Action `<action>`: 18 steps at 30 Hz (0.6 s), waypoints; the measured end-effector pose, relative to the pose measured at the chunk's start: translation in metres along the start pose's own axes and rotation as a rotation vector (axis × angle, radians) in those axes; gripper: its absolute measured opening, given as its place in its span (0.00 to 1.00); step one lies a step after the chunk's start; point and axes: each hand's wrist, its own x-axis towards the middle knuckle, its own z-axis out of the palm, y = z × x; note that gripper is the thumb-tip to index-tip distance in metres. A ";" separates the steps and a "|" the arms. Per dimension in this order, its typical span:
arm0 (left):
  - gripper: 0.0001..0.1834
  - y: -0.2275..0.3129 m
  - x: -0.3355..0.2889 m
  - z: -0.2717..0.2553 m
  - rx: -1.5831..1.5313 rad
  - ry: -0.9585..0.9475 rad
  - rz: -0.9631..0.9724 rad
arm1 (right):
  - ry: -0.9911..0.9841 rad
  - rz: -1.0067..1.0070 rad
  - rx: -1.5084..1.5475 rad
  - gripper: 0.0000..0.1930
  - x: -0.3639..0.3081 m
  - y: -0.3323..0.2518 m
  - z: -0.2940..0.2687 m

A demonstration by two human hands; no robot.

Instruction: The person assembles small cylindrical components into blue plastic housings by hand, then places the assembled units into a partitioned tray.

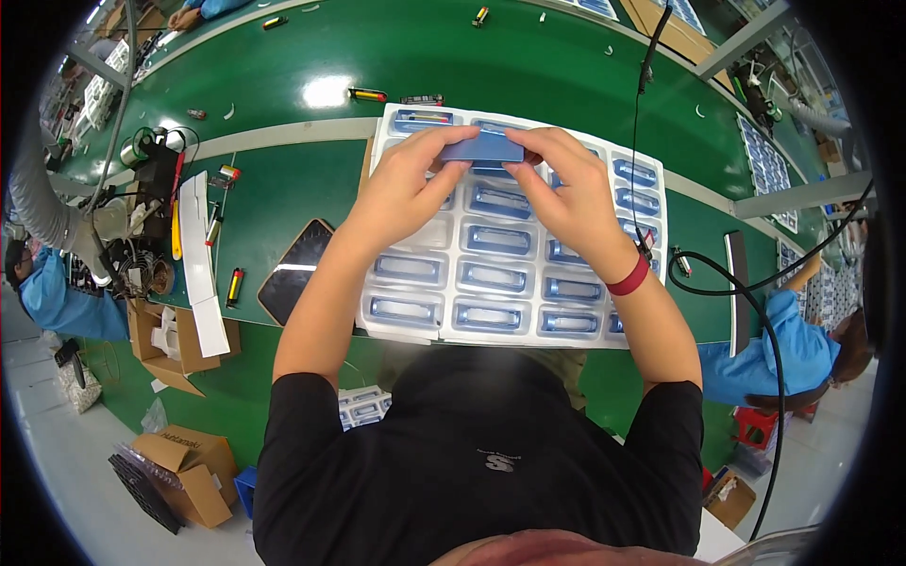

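Observation:
Both my hands pinch a flat blue rectangular case [483, 147] between thumbs and fingers, above the far part of a white moulded tray [444, 336]. My left hand [404, 184] grips its left end. At the right end is my right hand [569, 184], with a red band round the wrist. In the tray's compartments lie several blue rectangular shells [497, 240] with pale middles. One blue shell at the far left corner carries a battery-like cylinder [422, 118]. The fingers partly hide the tray's far rows.
Beyond the tray runs a green conveyor belt [415, 57] with several scattered cylinders. A dark phone [294, 274] lies left of the tray, near a white strip [200, 264] and a soldering stand [151, 208]. Black cable [764, 302] loops at right. Co-workers in blue sit both sides.

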 end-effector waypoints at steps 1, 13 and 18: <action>0.18 0.005 -0.001 -0.001 0.073 0.026 0.031 | 0.007 -0.002 0.004 0.14 0.001 0.000 0.000; 0.18 0.029 -0.034 -0.011 0.447 0.153 0.188 | -0.093 -0.309 -0.089 0.17 0.014 -0.002 0.018; 0.18 0.032 -0.040 -0.011 0.516 0.208 0.212 | -0.016 -0.487 -0.211 0.18 0.013 0.003 0.028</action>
